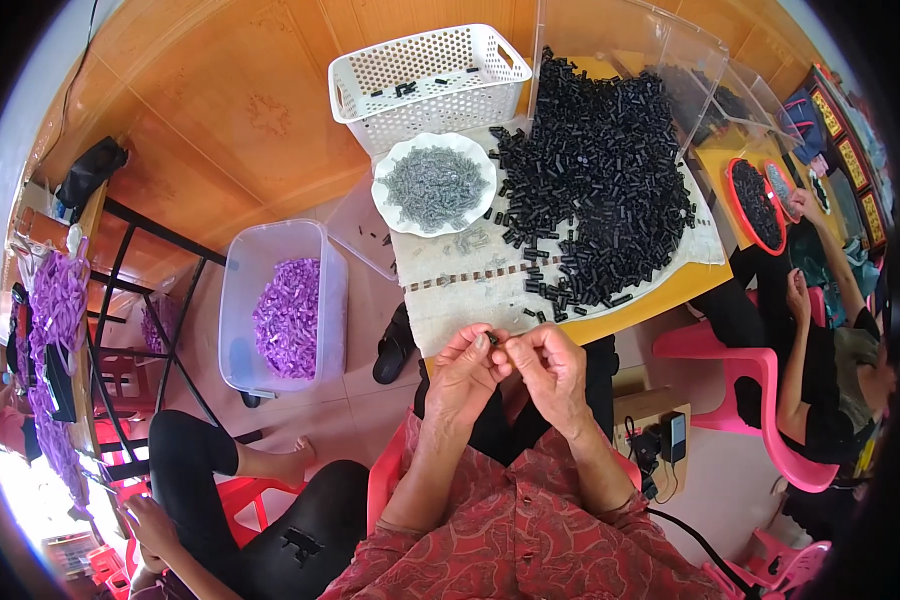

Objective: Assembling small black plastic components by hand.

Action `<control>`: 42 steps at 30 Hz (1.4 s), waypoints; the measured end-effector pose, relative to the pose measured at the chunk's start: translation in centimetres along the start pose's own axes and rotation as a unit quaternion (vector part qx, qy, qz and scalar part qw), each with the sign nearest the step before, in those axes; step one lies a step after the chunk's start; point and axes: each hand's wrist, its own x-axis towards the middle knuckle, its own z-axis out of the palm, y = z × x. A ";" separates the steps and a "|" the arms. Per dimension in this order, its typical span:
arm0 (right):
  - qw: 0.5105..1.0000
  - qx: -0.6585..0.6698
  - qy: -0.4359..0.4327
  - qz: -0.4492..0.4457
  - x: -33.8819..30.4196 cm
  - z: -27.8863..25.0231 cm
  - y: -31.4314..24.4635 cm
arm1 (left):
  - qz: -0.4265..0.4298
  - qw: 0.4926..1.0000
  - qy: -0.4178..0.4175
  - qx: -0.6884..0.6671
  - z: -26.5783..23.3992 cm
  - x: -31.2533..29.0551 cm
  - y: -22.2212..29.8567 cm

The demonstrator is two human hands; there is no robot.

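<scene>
My left hand [462, 378] pinches a small black plastic piece [492, 339] between thumb and fingertips, just off the table's near edge. Close beside it, my right hand [552, 372] is closed in a pinch, its fingertips almost meeting those of the left; what they hold is too small to make out. Beyond my hands, a large heap of small black tube-like pieces [610, 190] spreads over a pale cloth [435, 310]. Left of the heap stands a white scalloped plate [383, 197] piled with small clear grey pieces [436, 188].
A white perforated basket [410, 128] with a few black pieces stands at the back. A clear bin [232, 300] of purple pieces [288, 320] is on the floor to the left. Co-workers sit at both sides, the right one on a pink chair [770, 400].
</scene>
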 end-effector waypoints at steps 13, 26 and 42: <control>0.910 -0.380 0.095 -0.138 2.0 -1.9 2.6 | 0.007 0.998 0.050 -0.024 0.0 0.1 0.1; 0.957 -0.242 0.083 -0.136 2.6 -1.5 2.6 | 0.017 0.999 0.026 -0.021 -0.6 0.3 -0.2; 0.995 0.087 -0.050 -0.002 1.0 -1.2 1.0 | 0.016 0.999 0.009 -0.044 0.2 0.0 0.0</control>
